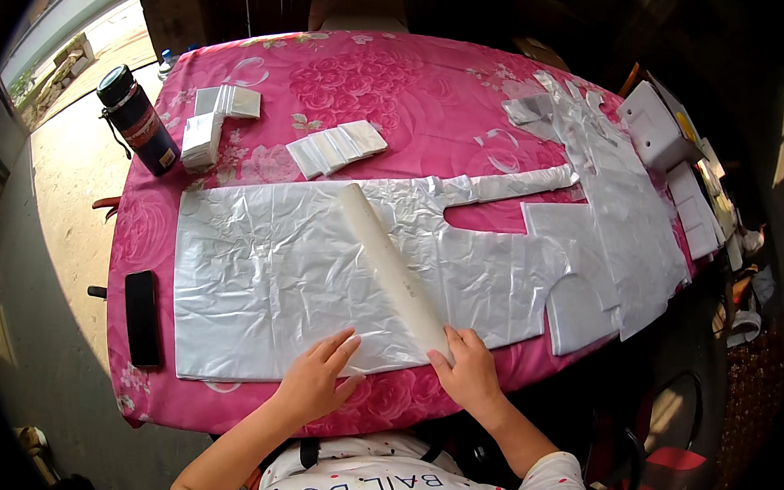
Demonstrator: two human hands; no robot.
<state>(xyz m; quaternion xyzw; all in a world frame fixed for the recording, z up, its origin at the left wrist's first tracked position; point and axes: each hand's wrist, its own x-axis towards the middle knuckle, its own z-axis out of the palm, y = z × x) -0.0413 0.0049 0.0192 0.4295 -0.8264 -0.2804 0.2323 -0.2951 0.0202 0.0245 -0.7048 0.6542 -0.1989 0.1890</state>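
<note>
A stack of silvery-white plastic bags (229, 285) with cut-out handles lies flat across the table. My right hand (466, 366) grips the near end of a long pale tube or rod (388, 259), which slants over the bags toward the far left. At the near edge of the bags, my left hand (321, 375) rests with its fingers stretched out, holding nothing. More plastic bags (630, 226) overlap the stack at the right, their handle parts spread unevenly.
A pink floral cloth (435, 85) covers the table. Folded white packets (338, 148) and more white bundles (204, 138) sit at the back left, near a dark thermos (138, 122). A black phone (142, 320) lies at the left edge. White boxes (659, 127) stand at the right.
</note>
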